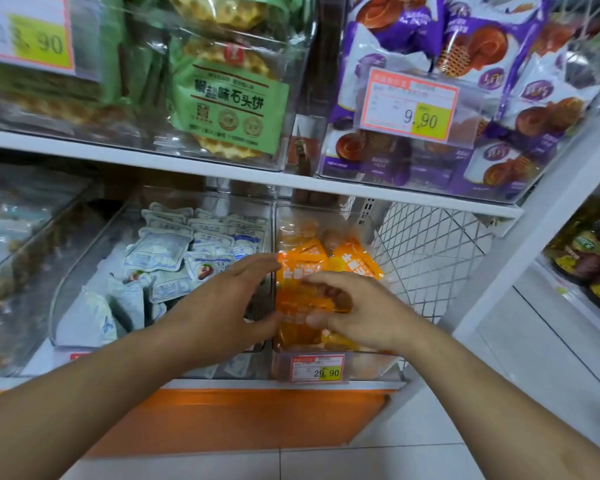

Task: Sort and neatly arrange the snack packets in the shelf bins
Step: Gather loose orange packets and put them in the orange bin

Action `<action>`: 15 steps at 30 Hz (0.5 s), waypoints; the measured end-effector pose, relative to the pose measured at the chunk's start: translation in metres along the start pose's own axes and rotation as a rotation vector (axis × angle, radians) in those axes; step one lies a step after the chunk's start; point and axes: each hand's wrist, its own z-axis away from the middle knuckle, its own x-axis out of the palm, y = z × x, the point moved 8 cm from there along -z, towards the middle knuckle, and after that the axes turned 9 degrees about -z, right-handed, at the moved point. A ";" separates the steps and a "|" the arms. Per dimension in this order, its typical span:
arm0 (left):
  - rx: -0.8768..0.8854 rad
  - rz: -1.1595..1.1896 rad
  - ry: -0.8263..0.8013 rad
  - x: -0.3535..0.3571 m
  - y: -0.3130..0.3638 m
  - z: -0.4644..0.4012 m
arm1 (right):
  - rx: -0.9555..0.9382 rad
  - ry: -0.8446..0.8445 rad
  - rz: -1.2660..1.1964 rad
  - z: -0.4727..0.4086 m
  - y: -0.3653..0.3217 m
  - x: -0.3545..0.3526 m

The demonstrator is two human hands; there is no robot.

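Note:
Orange snack packets (300, 268) fill a clear bin (329, 370) on the lower shelf, right of centre. My right hand (357, 311) grips the front packets from the right, fingers curled over them. My left hand (222, 303) reaches across from the left with straight fingers, its fingertips touching the left edge of the same orange packets. White and blue snack packets (174, 258) lie loosely piled in the clear bin (66, 306) to the left.
The upper shelf (243, 176) holds bins of green waffle-biscuit packs (229, 102) and purple pastry packets (499, 81). A price tag reading 29.90 (317, 368) hangs on the orange bin. White wire mesh (426, 258) borders the right side. Jars (589, 258) stand on a neighbouring shelf.

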 end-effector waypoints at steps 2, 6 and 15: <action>-0.010 -0.003 -0.006 0.000 0.000 0.000 | -0.017 0.071 -0.052 0.009 0.000 -0.012; 0.002 -0.088 -0.018 -0.003 0.013 -0.003 | 0.072 0.392 0.302 0.032 0.005 -0.060; 0.116 -0.086 -0.163 0.033 0.094 -0.094 | 0.263 0.394 -0.219 0.059 0.064 -0.060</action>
